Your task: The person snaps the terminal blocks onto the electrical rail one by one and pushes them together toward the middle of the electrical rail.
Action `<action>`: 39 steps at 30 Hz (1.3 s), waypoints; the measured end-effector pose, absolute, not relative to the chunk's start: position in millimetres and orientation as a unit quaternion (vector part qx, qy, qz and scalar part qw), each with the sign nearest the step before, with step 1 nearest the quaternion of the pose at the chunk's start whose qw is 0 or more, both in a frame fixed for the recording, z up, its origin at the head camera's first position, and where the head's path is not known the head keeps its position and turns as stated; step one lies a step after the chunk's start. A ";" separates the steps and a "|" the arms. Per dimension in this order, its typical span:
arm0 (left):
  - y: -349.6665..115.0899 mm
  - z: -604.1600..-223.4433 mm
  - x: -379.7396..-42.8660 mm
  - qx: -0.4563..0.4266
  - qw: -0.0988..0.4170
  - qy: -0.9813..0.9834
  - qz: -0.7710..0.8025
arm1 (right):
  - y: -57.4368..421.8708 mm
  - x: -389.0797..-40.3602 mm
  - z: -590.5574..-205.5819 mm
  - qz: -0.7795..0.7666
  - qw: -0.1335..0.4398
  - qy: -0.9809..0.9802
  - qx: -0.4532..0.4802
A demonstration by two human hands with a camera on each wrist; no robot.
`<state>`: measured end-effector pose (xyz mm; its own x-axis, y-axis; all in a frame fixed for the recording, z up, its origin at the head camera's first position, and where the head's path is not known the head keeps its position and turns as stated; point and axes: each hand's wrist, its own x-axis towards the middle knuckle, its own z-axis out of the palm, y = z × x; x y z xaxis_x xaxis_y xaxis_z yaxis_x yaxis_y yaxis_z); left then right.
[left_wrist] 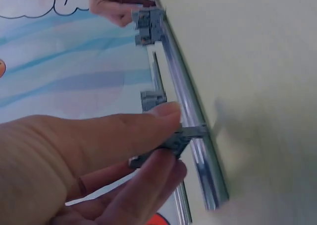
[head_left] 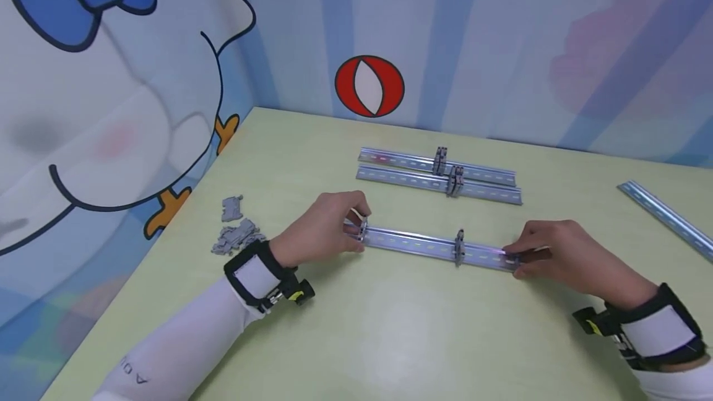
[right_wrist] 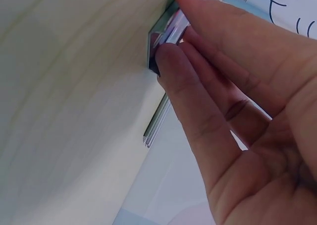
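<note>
A slotted metal DIN rail point(head_left: 412, 242) lies crosswise in front of me, between both hands. My left hand point(head_left: 325, 224) pinches a grey plastic terminal block point(left_wrist: 173, 141) between thumb and fingers at the rail's left end; the block's edge meets the rail in the left wrist view. Another grey block point(head_left: 459, 247) stands upright on the rail, right of its middle. At the right end, my right hand point(head_left: 551, 249) grips the rail between thumb and fingers, hiding part of that end. The rail's end profile point(right_wrist: 154, 51) shows beside the fingertips in the right wrist view.
Behind lie two parallel rails, a rear one point(head_left: 484, 173) and a nearer one point(head_left: 401, 179), each carrying upright grey blocks near its middle. A further rail point(head_left: 668, 218) lies slanted at the right. Left of my left hand is a pile of grey blocks point(head_left: 239, 237). A printed wall point(head_left: 501, 48) borders the table.
</note>
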<state>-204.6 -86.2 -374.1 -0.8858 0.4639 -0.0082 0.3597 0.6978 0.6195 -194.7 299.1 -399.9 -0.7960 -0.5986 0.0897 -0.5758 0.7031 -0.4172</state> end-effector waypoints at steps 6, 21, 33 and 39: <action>-106.9 -370.3 -209.7 0.196 0.094 0.928 0.301 | 295.1 -194.8 -391.7 -0.205 0.034 0.928 -0.308; -101.9 -354.4 -232.8 0.240 0.076 0.934 0.253 | 304.3 -196.6 -385.6 -0.196 0.007 0.936 -0.294; -111.9 -363.9 -239.8 0.240 0.111 0.929 0.258 | 297.6 -198.0 -394.7 -0.209 0.027 0.931 -0.297; -110.8 -371.8 -232.5 0.223 0.133 0.925 0.278 | 298.3 -194.5 -400.0 -0.215 0.045 0.932 -0.289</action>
<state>-232.5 -110.8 -371.8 -0.8654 0.4859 -0.1222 0.3377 0.7459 0.5741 -194.5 298.3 -400.0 -0.8294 -0.5573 0.0402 -0.5184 0.7408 -0.4271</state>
